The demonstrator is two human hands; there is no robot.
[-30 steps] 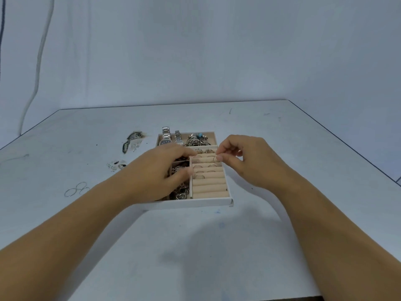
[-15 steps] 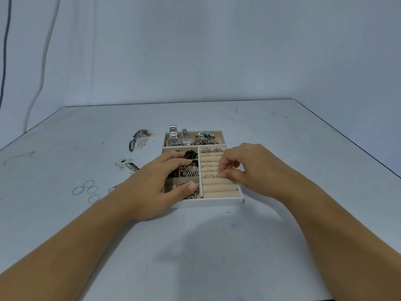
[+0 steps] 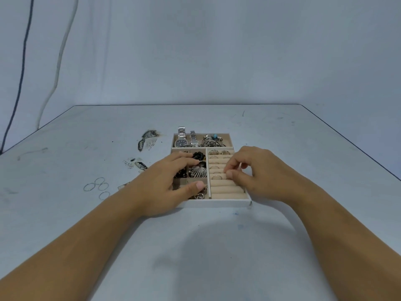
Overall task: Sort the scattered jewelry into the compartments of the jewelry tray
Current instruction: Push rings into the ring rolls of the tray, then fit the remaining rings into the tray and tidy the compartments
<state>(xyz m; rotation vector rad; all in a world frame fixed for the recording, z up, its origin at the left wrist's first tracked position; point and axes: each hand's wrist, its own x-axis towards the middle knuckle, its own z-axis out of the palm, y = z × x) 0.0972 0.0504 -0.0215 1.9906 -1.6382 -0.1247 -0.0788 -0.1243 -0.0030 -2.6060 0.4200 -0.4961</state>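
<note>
We're looking down at the tray (image 3: 217,204), which sits mid-table with its long axis running straight away from us. Across its far end runs one wide compartment: two watches (image 3: 181,139) lie there side by side, straps pointing away and poking over the back rim, and beside them on the right is a tangle of bracelets (image 3: 213,140) with a turquoise bead on top.

Nearer us the tray splits in two. The right half is a bank of padded rolls (image 3: 225,190) lying crosswise, with rings (image 3: 217,152) tucked in the far slots and the nearest rolls bare. The left half is a set of small square pockets: black beads (image 3: 198,156) in one, a silver shell-shaped brooch (image 3: 198,171) in the pocket just behind our thumb.

Our left hand (image 3: 167,183) lies flat over those pockets, fingers straight, thumb spread towards the near edge, hiding what sits beneath it. Our right hand (image 3: 258,174) comes in from the right, fingers curled, thumb and forefinger tips together on a middle roll; we can't tell whether a ring sits between them.

Out on the table (image 3: 195,246) to the left, well apart from the tray, are four thin hoops (image 3: 98,187), two patterned leaf-shaped pieces (image 3: 148,135) and some small bits (image 3: 138,164) nearer the tray. Cables (image 3: 21,72) hang down the wall at far left.
</note>
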